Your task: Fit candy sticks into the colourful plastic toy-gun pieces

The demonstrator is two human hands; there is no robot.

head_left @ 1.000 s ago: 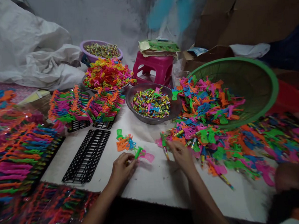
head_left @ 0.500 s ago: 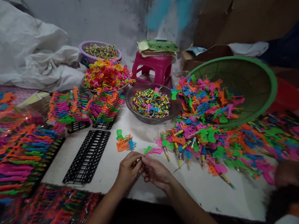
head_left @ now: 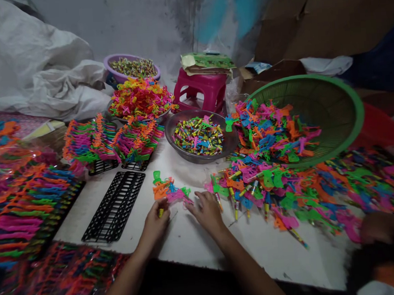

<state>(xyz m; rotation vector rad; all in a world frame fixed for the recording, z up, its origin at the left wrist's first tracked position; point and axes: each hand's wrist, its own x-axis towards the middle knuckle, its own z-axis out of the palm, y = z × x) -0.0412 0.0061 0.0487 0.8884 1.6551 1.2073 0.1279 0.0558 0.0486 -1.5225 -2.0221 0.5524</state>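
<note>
My left hand (head_left: 155,222) is closed around a small yellow tube-like piece (head_left: 161,213), just above the white tabletop. Beside it, my right hand (head_left: 207,212) has its fingers apart, with the tips close to a pink plastic piece (head_left: 176,196); whether they touch it I cannot tell. That pink piece lies against a small group of orange (head_left: 160,192), green (head_left: 156,176) and blue plastic pieces in front of both hands. To the right, a heap of colourful plastic pieces (head_left: 269,178), some with striped tubes attached, spreads over the table.
A black slotted rack (head_left: 115,208) lies left of my hands; filled racks (head_left: 30,206) stand further left. Behind are a metal bowl (head_left: 180,155) of small tubes, a green basket (head_left: 356,111), a pink stool (head_left: 200,87) and a purple basin (head_left: 108,66). Another person's arm (head_left: 382,227) is at right.
My hands were together and have moved apart, the left one leftward with the yellow piece, the right one rightward. The pink piece has shifted left against the small group.
</note>
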